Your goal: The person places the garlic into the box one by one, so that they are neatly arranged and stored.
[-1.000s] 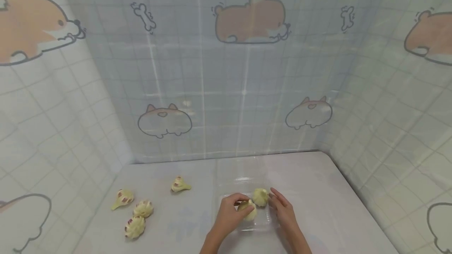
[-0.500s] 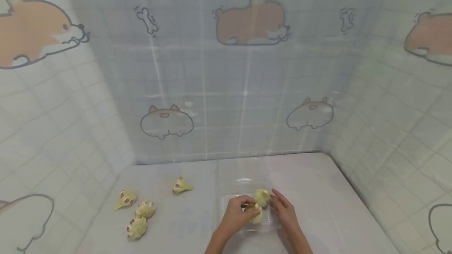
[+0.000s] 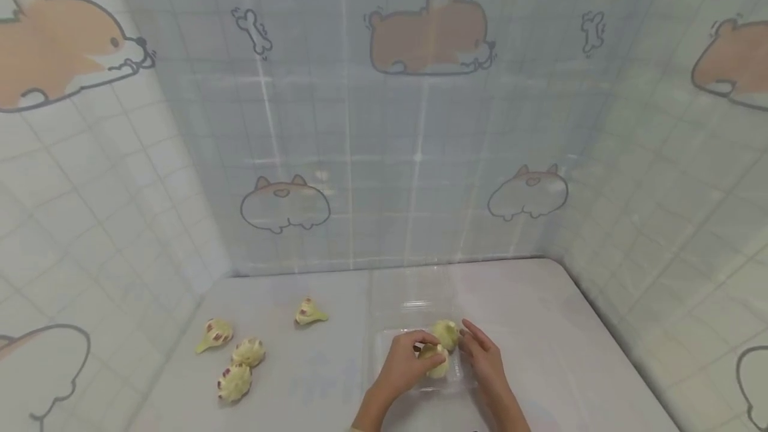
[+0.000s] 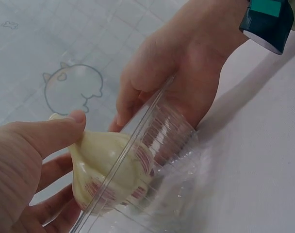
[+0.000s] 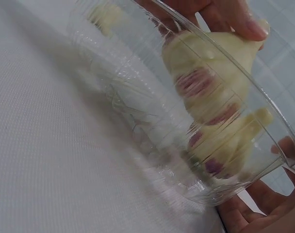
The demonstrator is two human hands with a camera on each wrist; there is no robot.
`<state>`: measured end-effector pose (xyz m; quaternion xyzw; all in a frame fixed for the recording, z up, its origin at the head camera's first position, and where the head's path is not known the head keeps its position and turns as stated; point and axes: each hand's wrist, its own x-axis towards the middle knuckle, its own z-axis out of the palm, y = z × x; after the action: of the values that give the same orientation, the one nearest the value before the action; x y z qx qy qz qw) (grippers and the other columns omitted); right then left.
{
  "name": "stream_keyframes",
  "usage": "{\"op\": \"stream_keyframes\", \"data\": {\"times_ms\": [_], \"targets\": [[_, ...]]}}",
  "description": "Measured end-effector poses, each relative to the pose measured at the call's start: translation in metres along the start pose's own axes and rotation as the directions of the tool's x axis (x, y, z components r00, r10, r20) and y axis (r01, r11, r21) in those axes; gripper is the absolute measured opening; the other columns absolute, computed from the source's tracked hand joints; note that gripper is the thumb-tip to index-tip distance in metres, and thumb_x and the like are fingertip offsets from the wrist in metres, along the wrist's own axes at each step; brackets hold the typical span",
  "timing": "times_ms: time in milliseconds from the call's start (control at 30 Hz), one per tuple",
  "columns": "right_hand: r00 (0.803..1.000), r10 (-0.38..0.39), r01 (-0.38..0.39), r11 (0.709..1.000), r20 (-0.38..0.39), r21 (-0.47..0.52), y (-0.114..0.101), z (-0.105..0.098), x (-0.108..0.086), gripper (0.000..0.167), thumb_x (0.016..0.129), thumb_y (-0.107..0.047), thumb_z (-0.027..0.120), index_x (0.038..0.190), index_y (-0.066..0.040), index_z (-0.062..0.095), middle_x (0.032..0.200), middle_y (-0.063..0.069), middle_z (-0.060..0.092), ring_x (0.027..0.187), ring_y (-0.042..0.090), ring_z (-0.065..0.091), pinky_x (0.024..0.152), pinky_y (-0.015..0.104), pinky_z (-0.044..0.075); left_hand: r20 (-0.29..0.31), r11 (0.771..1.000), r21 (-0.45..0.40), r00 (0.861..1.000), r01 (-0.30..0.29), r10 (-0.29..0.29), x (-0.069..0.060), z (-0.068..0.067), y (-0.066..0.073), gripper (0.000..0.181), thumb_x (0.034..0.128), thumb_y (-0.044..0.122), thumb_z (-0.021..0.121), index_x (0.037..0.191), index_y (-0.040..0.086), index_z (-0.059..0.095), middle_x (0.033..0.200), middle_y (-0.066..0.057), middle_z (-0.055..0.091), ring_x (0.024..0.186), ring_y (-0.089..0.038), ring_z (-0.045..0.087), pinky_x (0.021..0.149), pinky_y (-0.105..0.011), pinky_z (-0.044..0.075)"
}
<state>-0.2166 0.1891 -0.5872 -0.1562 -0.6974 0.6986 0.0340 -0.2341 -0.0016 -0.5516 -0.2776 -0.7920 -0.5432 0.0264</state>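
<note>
A clear plastic box [image 3: 389, 345] lies on the table with its lid [image 3: 414, 291] folded back. Inside it, my left hand [image 3: 408, 360] holds a garlic bulb [image 3: 441, 368] between thumb and fingers; the left wrist view shows this bulb [image 4: 106, 153] with purple patches, partly behind the clear wall. Close beside it in the box sits a second garlic bulb [image 3: 445, 332]. My right hand [image 3: 487, 359] is at the box's right side, its fingers extended along the wall. In the right wrist view both bulbs show through the plastic, the second bulb [image 5: 230, 145] lower.
To the left on the table lie more garlic bulbs: one bulb [image 3: 309, 313] alone, another bulb [image 3: 217, 333] at the far left, and two touching, an upper bulb [image 3: 249, 351] and a lower bulb [image 3: 235, 384]. A cartoon-printed curtain [image 3: 372, 132] surrounds the table [image 3: 558, 352].
My left hand has shifted a little to the right with the garlic bulb, toward the second bulb. The right hand has stayed by the box. The head view has shifted slightly.
</note>
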Motion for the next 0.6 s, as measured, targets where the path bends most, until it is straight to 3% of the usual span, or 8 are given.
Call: {"op": "stream_keyframes", "data": {"times_ms": [267,600], "targets": [[1.000,-0.002,0.002,1.000,-0.009,-0.027,-0.0009,0.0006,0.0069,0.043,0.101,-0.030,0.051,0.141,-0.015,0.051,0.139,0.018,0.051,0.123,0.036,0.051,0.103,0.054,0.037,0.052,0.999,0.012,0.998,0.031,-0.031,0.0086,0.0018,0.0006,0.018,0.0808,0.024,0.080,0.095,0.014,0.073,0.094,0.012,0.069,0.090,-0.008,0.063,0.074,-0.033,0.052],[1.000,0.010,-0.010,1.000,-0.004,0.009,0.0034,-0.0014,0.0012,0.041,0.101,-0.025,0.052,0.141,-0.013,0.051,0.139,0.019,0.051,0.121,0.036,0.053,0.102,0.053,0.038,0.119,0.997,0.013,0.990,0.075,-0.076,0.0056,0.0084,0.0024,0.027,0.0800,0.022,0.081,0.099,0.005,0.073,0.095,0.010,0.069,0.089,-0.007,0.062,0.075,-0.028,0.052]]}}
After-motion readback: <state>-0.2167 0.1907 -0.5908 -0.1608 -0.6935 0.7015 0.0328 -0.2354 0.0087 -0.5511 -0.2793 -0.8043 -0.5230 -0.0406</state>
